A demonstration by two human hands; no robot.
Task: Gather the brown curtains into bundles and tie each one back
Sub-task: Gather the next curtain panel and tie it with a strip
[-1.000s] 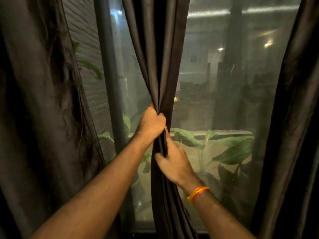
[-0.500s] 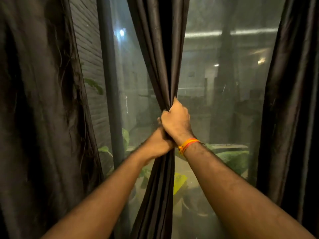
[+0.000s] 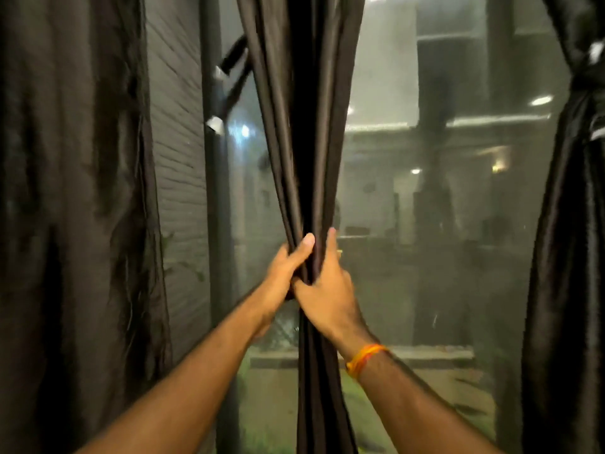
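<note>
A dark brown curtain [image 3: 304, 126] hangs in the middle of the window, gathered into a narrow bundle at my hands and fanning out above. My left hand [image 3: 284, 273] grips the bundle from the left, thumb lying up across the folds. My right hand [image 3: 327, 290], an orange band on its wrist, wraps round the same bundle from the right, touching the left hand. Below the hands the curtain falls as a tight column. Another brown curtain [image 3: 72, 224] hangs loose at the left. A third brown curtain [image 3: 569, 224] at the right edge is pinched in at a tie [image 3: 586, 73].
Behind the curtains is a large glass window [image 3: 425, 224] with a dark vertical frame post [image 3: 217, 224]. Outside are a brick wall, a building with lights and a low ledge. A dark bracket [image 3: 229, 60] sticks out near the post.
The view has tilted upward and the plants have dropped out of sight. My hands, which were stacked with the right above the left, now sit side by side on the bundle.
</note>
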